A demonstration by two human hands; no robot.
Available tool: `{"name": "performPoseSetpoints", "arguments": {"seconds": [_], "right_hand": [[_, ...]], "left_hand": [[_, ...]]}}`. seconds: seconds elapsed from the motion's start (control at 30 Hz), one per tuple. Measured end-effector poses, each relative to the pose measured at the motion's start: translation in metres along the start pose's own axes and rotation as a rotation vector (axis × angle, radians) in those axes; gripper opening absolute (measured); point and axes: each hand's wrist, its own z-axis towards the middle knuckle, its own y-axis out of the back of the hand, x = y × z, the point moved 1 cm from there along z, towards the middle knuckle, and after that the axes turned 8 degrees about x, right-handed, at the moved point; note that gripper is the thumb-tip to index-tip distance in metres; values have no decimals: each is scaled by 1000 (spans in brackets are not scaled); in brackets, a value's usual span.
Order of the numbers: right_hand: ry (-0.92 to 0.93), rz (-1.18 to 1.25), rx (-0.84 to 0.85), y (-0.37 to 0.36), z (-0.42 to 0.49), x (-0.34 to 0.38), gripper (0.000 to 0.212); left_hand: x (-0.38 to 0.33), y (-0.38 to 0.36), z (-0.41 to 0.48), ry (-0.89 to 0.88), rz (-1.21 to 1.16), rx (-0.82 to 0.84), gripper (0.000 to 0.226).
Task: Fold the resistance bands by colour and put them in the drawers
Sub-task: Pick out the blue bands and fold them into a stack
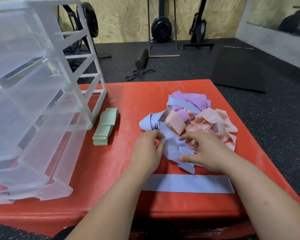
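A tangled heap of resistance bands [194, 116] in blue, peach and lilac lies on the red mat [111, 163]. At the heap's near edge, my left hand [148, 151] and my right hand [204, 151] both pinch a crumpled blue band [176, 149]. Another blue band [187, 184] lies flat and straight just in front of my wrists. A stack of folded green bands [105, 129] sits to the left, beside the clear plastic drawer unit [38, 104], whose drawers are pulled out toward me.
The mat's far and right edges drop to a dark speckled gym floor. A black mat [241, 70], a foam roller [142, 58], a black strap [139, 74] and exercise machines stand beyond, against a plywood wall.
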Motion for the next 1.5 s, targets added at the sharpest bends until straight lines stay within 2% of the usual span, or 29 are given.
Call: {"name": "performPoseSetpoints", "arguments": {"seconds": [0.07,0.17,0.3,0.4,0.47,0.6,0.73,0.9,1.03,1.17,1.3,1.5], "right_hand": [[60,115,-90,3,2,7,60],[145,220,-252,5,4,24,45],[252,213,-471,10,3,48,21],[303,299,-597,16,-6,69,20],[330,416,-660,20,-13,84,22],[329,661,-674,21,-24,107,15],[301,746,-709,22,-33,111,7],[162,777,-749,19,-40,94,9],[21,861,-677,18,-45,76,19],[-34,928,-603,20,-55,65,27],[-90,1027,-598,24,-70,51,9],[-249,1082,-585,26,-93,16,13]], "left_hand": [[-13,14,2,-38,-176,-43,10],[-30,34,-1,-99,-341,-70,12],[-42,48,-11,-138,-445,-104,17],[-44,57,-17,-143,-506,-112,20],[-42,58,-22,-161,-460,-63,19],[-32,54,-29,-96,-333,63,10],[-26,61,-37,-57,-297,74,7],[-21,72,-45,-42,-318,86,8],[-23,84,-53,-80,-312,73,10],[-22,89,-58,-80,-299,154,18],[-26,97,-65,-26,-338,256,20],[-17,110,-78,96,-415,469,15]]}}
